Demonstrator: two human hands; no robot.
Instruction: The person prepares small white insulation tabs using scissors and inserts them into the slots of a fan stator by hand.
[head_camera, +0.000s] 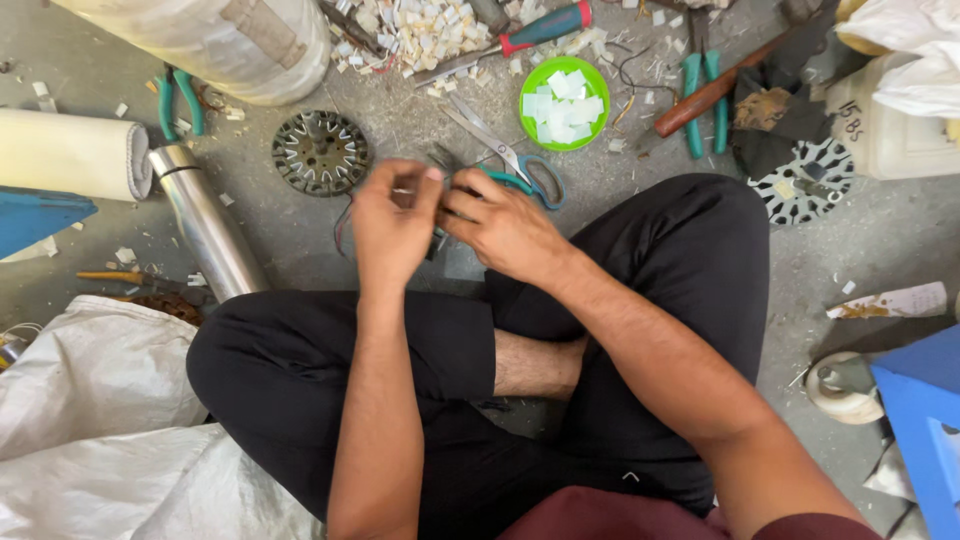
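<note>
The person sat cross-legged on the floor (300, 250), and both hands met a little above the knees, near the centre of the view. The left hand (392, 222) was closed in a pinch, its fingers curled around something small that the picture did not show clearly. The right hand (503, 228) was also closed, and it seemed to hold a thin dark wire (343, 225) or a small part together with the left one; I could not tell exactly what. Just beyond the right hand, at about 1 o'clock from it, the scissors (510, 160) with teal handles lay on the floor, touching or almost touching the fingers. Their long axis ran from 10 o'clock to 4 o'clock, with the blades pointing to 10 o'clock and the handle rings toward the hand. A round metal stator disc (320, 152) lay at 11 o'clock from the left hand, and a green bowl (565, 104) with white pieces stood at 1 o'clock. In my judgement the small piece could slip from the pinch and get lost among the white scraps, because the grip was only by the fingertips. The open blades so near could also scratch a finger.
</note>
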